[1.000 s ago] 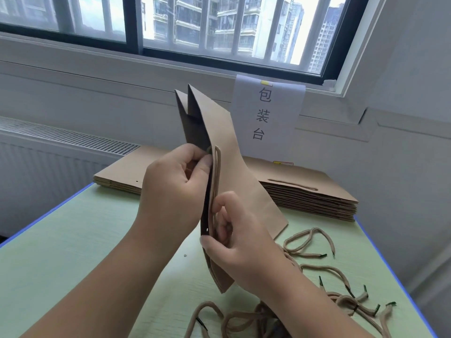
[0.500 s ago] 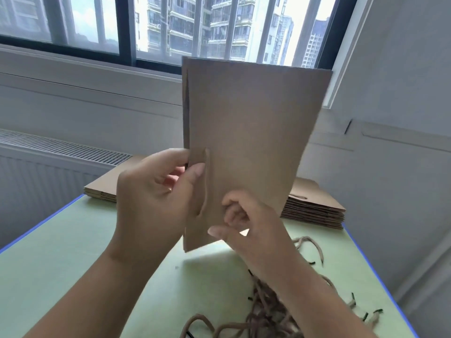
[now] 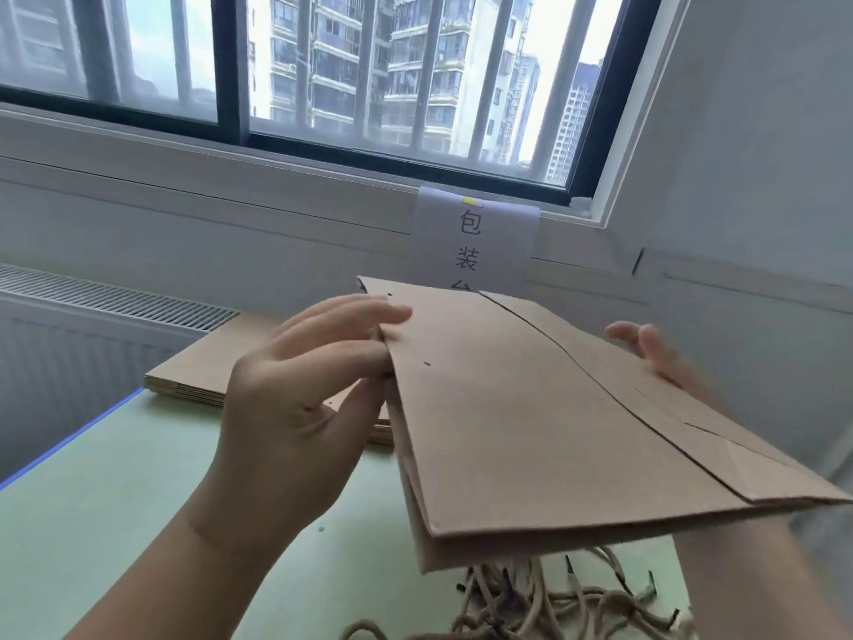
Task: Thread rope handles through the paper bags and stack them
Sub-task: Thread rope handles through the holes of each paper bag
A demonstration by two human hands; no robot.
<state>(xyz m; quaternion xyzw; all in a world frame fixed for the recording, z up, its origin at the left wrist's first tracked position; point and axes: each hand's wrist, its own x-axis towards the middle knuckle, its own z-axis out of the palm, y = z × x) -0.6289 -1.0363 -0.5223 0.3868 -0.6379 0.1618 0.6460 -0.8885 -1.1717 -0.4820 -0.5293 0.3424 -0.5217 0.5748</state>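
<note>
- Currently, you are holding the paper bag (image 3: 531,408) folded flat and nearly level in the air. It is hanging above the table (image 3: 115,501) and over the loose rope handles (image 3: 554,607).
- Judging by its look, the bag is behaving as a light, thin item. The layered kraft panels are probably acting fairly stiff while flat, but are likely to crease at the folds and tear at the punched holes.
- Accordingly, you should be taking hold along the folded side edges, where the layers are doubling up, and not pulling on the holes.
- Your left hand (image 3: 295,408) is pinching the bag's left edge, with the fingers curling over and under that edge, just beside two small punched holes.
- Your right hand (image 3: 655,358) is reaching beneath the far right edge. Only blurred fingertips are showing past the paper, so you cannot tell whether it is gripping or merely supporting.
- No rope is showing in the visible holes.
- The rope handles are lying in a tangled heap on the table; they are likely handling as soft and limp.
- A stack of flat bags (image 3: 198,376) is sitting on the table behind your left hand, near the wall.
</note>
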